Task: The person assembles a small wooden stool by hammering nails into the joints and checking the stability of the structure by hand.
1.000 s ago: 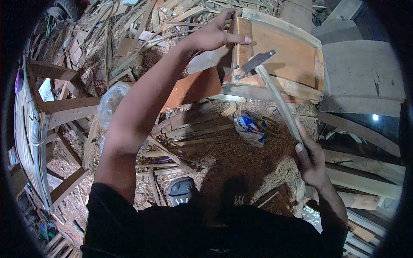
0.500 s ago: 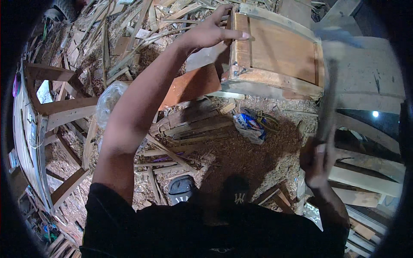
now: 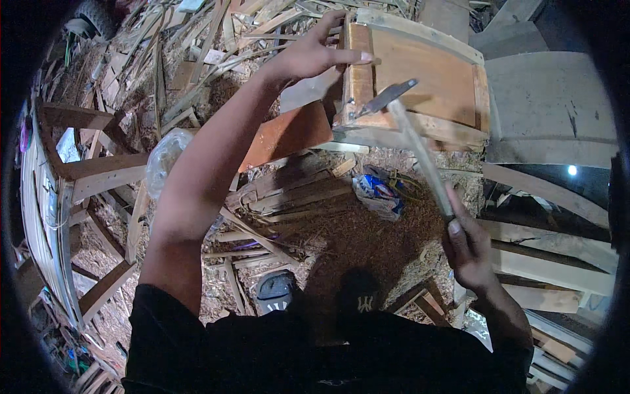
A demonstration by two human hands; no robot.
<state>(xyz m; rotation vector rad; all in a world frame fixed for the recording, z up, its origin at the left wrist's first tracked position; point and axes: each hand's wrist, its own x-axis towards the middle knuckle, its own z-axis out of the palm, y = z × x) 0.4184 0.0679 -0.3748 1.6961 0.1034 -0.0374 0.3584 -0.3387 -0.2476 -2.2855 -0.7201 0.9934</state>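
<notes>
My left hand (image 3: 308, 60) grips the left edge of a box-like wooden frame (image 3: 482, 98) with a brown panel (image 3: 426, 69) set in it. The thumb lies across the top, and the other fingers reach over the far side, partly hidden. In my right hand (image 3: 469, 253) is a hammer (image 3: 420, 154), held by the lower end of its pale handle. Its dark metal head hangs over the frame's near left corner, where small dark nails or marks show. Whether the head touches the wood I cannot tell.
Wood strips (image 3: 289, 190) and sawdust cover the ground. An orange-brown board (image 3: 289, 134) lies left of the frame, a blue and white plastic packet (image 3: 379, 194) nearer me. Slatted wooden frames (image 3: 551, 266) stand at right, another wooden framework (image 3: 108, 167) at left. My shoes (image 3: 275, 292) show below.
The hammer has swung down and left from the right side to the frame's near left corner. My right hand has shifted left with it. The left hand keeps its grip.
</notes>
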